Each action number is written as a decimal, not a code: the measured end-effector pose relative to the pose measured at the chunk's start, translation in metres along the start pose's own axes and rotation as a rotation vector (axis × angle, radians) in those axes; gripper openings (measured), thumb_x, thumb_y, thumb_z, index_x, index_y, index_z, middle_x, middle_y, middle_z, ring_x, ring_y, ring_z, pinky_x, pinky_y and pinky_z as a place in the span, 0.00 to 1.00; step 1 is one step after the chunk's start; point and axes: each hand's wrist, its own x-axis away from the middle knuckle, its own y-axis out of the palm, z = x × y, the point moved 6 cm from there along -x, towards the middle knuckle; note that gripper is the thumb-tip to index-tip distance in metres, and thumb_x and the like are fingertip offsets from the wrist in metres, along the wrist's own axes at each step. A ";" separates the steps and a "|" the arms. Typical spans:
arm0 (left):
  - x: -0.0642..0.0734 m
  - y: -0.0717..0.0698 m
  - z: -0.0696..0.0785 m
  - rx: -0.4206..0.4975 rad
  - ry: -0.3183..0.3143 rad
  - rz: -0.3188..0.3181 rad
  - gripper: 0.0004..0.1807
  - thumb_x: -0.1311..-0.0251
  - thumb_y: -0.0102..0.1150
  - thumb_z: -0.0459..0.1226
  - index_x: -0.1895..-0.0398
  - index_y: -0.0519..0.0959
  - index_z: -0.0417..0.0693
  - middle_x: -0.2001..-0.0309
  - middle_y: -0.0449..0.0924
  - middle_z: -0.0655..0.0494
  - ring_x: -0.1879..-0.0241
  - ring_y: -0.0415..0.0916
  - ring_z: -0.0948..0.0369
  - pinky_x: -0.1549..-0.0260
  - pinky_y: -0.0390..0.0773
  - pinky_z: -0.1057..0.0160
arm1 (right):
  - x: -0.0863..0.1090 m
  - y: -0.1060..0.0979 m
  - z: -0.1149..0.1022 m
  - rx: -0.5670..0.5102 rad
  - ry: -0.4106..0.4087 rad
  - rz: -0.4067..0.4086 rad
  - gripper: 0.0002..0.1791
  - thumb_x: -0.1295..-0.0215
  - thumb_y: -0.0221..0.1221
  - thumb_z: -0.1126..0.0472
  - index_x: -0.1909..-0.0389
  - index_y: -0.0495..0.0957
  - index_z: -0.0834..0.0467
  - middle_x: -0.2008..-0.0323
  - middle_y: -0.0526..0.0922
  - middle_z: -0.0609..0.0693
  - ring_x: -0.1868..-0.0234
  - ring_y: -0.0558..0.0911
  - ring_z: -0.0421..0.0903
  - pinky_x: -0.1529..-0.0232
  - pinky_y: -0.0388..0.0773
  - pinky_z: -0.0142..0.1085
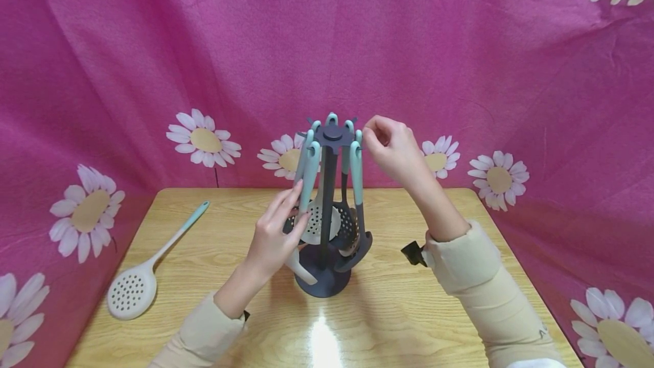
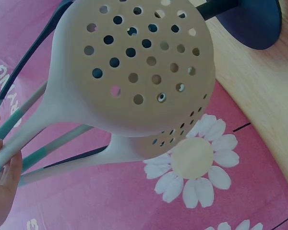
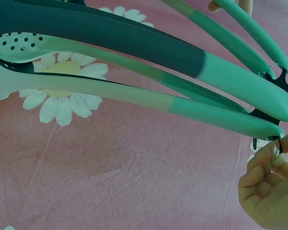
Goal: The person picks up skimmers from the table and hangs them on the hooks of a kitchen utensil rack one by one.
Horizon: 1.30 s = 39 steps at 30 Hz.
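Observation:
A dark utensil stand (image 1: 332, 136) rises from a round base (image 1: 324, 284), with several mint-handled kitchen utensils hanging from its hooks. My left hand (image 1: 273, 229) holds the handle (image 1: 310, 178) of a light grey perforated skimmer at the front left. In the left wrist view that skimmer (image 2: 120, 62) fills the upper middle, its handle running between thumb and fingers. On the right, my right hand (image 1: 395, 143) is at the top of the stand. The right wrist view shows its thumb and fingertips pinching a black hook (image 3: 281, 146), beside the hanging end of a light utensil's mint handle (image 3: 221, 117).
A light grey skimmer (image 1: 131, 292) with a mint-tipped handle lies flat at the table's left. Dark utensils, including a ladle-like one (image 1: 360, 251), hang on the stand's right. A pink daisy-printed cloth (image 1: 327, 44) surrounds the wooden table (image 1: 409, 311) on three sides.

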 end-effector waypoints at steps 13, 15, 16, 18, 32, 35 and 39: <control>-0.001 -0.036 -0.043 -0.103 0.074 0.211 0.15 0.41 0.53 0.32 0.54 0.75 0.31 0.57 0.74 0.39 0.57 0.73 0.48 0.48 0.69 0.72 | 0.000 -0.001 0.000 0.002 -0.004 0.006 0.10 0.37 0.48 0.62 0.71 0.75 0.61 0.79 0.69 0.52 0.76 0.67 0.46 0.75 0.63 0.35; 0.001 -0.041 -0.061 -0.156 0.011 0.194 0.14 0.45 0.54 0.28 0.54 0.75 0.32 0.57 0.74 0.39 0.55 0.72 0.47 0.48 0.69 0.68 | 0.000 -0.001 0.001 0.005 -0.003 0.004 0.10 0.37 0.48 0.62 0.71 0.75 0.61 0.79 0.69 0.52 0.76 0.66 0.45 0.75 0.63 0.35; 0.003 -0.043 -0.071 -0.182 -0.026 0.178 0.15 0.47 0.55 0.25 0.54 0.75 0.32 0.57 0.73 0.39 0.55 0.71 0.47 0.48 0.70 0.65 | 0.000 -0.001 0.001 0.007 -0.003 0.003 0.10 0.37 0.48 0.62 0.71 0.75 0.61 0.79 0.69 0.51 0.76 0.66 0.45 0.75 0.63 0.35; 0.008 -0.048 -0.092 -0.231 -0.113 0.144 0.17 0.50 0.55 0.23 0.53 0.74 0.32 0.56 0.72 0.39 0.54 0.70 0.46 0.47 0.69 0.57 | 0.000 -0.001 0.000 0.008 -0.004 0.002 0.10 0.37 0.47 0.62 0.71 0.75 0.61 0.79 0.69 0.51 0.76 0.66 0.45 0.75 0.63 0.35; 0.076 -0.075 -0.202 -0.500 -0.570 -0.228 0.25 0.47 0.52 0.26 0.43 0.65 0.30 0.45 0.64 0.34 0.43 0.58 0.39 0.43 0.57 0.42 | 0.001 -0.001 0.000 0.002 0.001 -0.004 0.10 0.36 0.47 0.62 0.71 0.75 0.61 0.79 0.69 0.51 0.76 0.66 0.45 0.74 0.63 0.35; 0.093 -0.082 -0.217 -0.486 -0.689 -0.294 0.28 0.46 0.51 0.26 0.40 0.60 0.27 0.43 0.59 0.30 0.41 0.53 0.37 0.41 0.52 0.42 | 0.001 -0.001 0.000 0.001 0.004 -0.005 0.10 0.36 0.47 0.62 0.70 0.75 0.61 0.79 0.69 0.52 0.76 0.67 0.45 0.74 0.64 0.35; 0.114 -0.091 -0.229 -0.485 -0.788 -0.350 0.30 0.47 0.50 0.25 0.39 0.57 0.25 0.42 0.56 0.27 0.40 0.51 0.34 0.40 0.50 0.42 | 0.001 0.000 0.000 0.001 -0.003 -0.003 0.10 0.36 0.47 0.62 0.70 0.75 0.61 0.79 0.69 0.52 0.76 0.67 0.45 0.74 0.64 0.35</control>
